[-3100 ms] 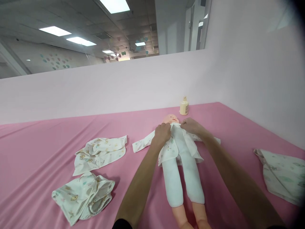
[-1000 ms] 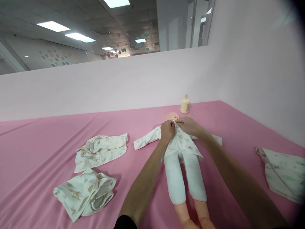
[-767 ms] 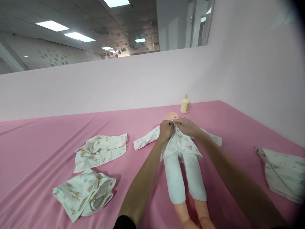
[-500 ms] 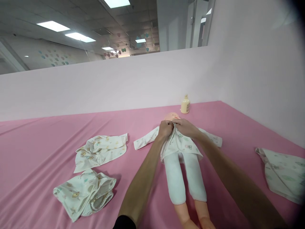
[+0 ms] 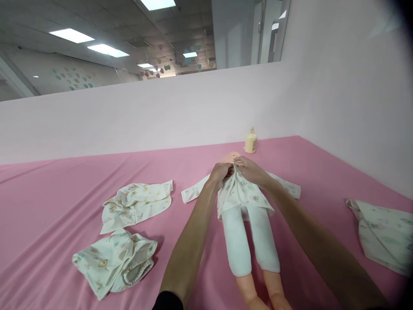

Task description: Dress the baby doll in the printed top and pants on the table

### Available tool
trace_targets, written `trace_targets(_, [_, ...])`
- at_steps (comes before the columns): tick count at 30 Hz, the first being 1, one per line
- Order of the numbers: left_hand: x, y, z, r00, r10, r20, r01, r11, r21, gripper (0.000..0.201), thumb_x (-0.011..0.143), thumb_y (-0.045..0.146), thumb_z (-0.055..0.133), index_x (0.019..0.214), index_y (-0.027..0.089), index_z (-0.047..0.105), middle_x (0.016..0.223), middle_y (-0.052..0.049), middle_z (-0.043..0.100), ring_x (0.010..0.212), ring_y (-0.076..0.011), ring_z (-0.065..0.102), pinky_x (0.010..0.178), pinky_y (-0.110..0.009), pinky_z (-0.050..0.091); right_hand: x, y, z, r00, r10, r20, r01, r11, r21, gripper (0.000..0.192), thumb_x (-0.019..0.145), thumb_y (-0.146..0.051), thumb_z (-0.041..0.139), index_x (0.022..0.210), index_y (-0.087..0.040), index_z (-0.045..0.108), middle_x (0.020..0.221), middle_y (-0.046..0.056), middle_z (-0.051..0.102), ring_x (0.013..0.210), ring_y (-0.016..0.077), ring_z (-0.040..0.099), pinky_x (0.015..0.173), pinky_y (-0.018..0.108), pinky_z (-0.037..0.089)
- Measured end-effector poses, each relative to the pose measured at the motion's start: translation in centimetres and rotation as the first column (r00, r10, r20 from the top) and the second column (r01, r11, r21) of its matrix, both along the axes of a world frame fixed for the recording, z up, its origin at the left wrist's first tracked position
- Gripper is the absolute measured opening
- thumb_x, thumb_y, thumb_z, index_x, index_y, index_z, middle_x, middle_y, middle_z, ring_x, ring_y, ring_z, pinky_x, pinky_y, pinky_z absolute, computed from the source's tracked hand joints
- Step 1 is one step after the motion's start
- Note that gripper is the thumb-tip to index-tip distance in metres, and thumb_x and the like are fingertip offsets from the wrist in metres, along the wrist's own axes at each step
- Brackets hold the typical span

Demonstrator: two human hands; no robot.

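**Top nearly closed at the neck**

The doll (image 5: 247,224) lies on its back on the pink sheet (image 5: 64,202), arms in sleeves, leggings on. My left hand (image 5: 220,171) and right hand (image 5: 250,168) pinch the printed top (image 5: 241,193) at the collar; fastening there looks unfinished

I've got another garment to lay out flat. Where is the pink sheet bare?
Bare pink sheet runs along the wall, left of the folded top; another strip lies between the doll and the right-hand cloth. It is crowded at the doll's collar, where left hand and right hand meet.
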State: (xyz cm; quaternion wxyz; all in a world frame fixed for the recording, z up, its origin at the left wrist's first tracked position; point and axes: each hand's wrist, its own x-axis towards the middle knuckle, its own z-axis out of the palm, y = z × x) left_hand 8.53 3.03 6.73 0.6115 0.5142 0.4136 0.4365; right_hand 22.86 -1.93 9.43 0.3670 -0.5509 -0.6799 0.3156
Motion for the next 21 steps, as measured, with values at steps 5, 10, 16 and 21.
trace_targets(5, [0.04,-0.17,0.20,1.000,0.007,-0.009,-0.007,1.000,0.003,0.019,0.077,0.025,0.060,0.063,0.013,0.054,0.062,0.001,0.050,0.053,-0.0069,0.041,0.055,-0.024,0.030,0.06,0.02,-0.15,1.000,0.015,0.002,-0.015,1.000,0.014,0.057,0.086,-0.021,0.048,0.142,-0.016,0.042,0.144,0.015,0.051,0.124,0.0253,0.054,0.097,0.033,0.044])
trace_targets(10, [-0.06,-0.55,0.47,0.999,-0.005,-0.045,0.007,0.999,0.050,0.022,0.078,0.023,0.059,0.060,0.014,0.052,0.059,0.002,0.048,0.053,-0.0071,0.039,0.056,-0.024,0.028,0.08,-0.02,-0.06,1.000,0.024,0.010,-0.024,1.000,-0.014,0.057,0.085,-0.019,0.046,0.142,-0.015,0.041,0.147,0.016,0.048,0.125,0.0258,0.054,0.097,0.035,0.045])
trace_targets(16, [-0.26,-0.57,0.42,0.995,-0.027,-0.093,0.036,0.994,0.105,0.027,0.081,0.024,0.057,0.057,0.015,0.047,0.056,0.003,0.043,0.052,-0.0069,0.035,0.054,-0.024,0.024,0.41,0.43,-0.19,0.997,0.060,0.047,-0.061,0.998,0.017,0.051,0.087,-0.018,0.043,0.138,-0.015,0.047,0.147,0.014,0.048,0.129,0.0241,0.050,0.101,0.032,0.041])
trace_targets(21, [0.06,-0.65,0.15,0.993,0.007,-0.121,0.009,0.992,0.123,0.027,0.083,0.023,0.055,0.058,0.017,0.046,0.054,0.004,0.039,0.050,-0.0071,0.032,0.052,-0.024,0.023,0.44,0.81,-0.31,0.965,0.005,0.262,-0.037,0.992,0.118,0.025,0.086,-0.018,0.042,0.098,-0.017,0.064,0.112,0.011,0.067,0.104,0.0229,0.059,0.088,0.031,0.043])
